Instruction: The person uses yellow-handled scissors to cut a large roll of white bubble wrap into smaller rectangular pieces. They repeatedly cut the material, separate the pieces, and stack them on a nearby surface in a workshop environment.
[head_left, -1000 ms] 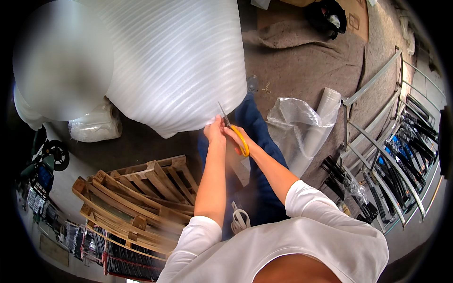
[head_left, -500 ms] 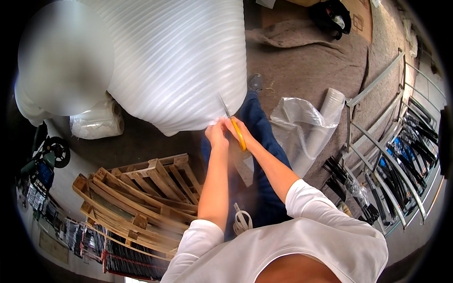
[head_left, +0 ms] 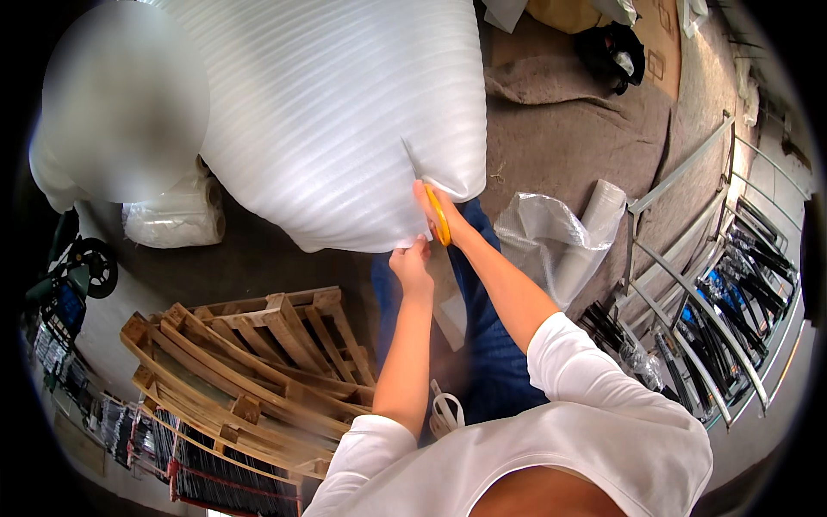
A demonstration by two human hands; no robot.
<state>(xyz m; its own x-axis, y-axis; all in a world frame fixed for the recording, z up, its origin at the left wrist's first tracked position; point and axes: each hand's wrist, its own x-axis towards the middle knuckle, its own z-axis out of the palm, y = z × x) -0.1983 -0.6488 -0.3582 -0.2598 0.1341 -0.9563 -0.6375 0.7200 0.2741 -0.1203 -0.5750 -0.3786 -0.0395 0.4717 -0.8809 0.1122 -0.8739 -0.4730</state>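
Right hand had its grip closed round the yellow-handled scissors, blades poking up into the big white foam sheet, while the left hand pinched the sheet's bottom edge just below the scissors, above the wooden pallets.

White short-sleeved T-shirt, dark blue trousers — forearms bare, hands ungloved

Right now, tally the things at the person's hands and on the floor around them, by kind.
Scissors: 1
Foam sheet: 1
Hands, left and right: 2
Wooden pallets: 1 stack
Bubble wrap roll: 1
Total: 6
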